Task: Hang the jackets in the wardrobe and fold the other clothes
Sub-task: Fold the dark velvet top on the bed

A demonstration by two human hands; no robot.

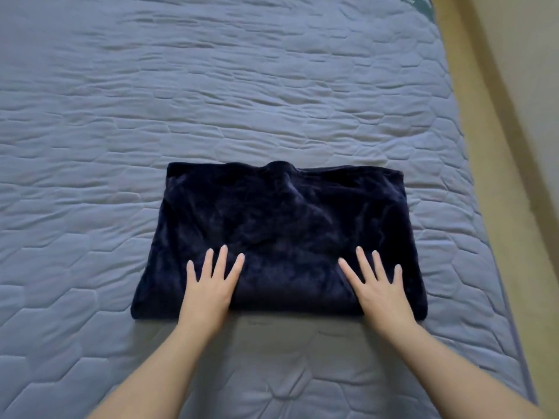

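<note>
A dark navy plush garment (278, 219) lies folded into a rough rectangle on the grey quilted mattress (211, 101). My left hand (211, 285) lies flat on the garment's near left part, fingers straight and spread. My right hand (375, 285) lies flat on its near right part in the same way. Both palms press down on the fabric close to its near folded edge. Neither hand grips anything.
The mattress stretches far to the left and away from me. Its right edge (484, 267) runs diagonally, with a tan floor strip (499, 146) beyond it. A green patterned patch (419, 3) shows at the mattress's far right corner.
</note>
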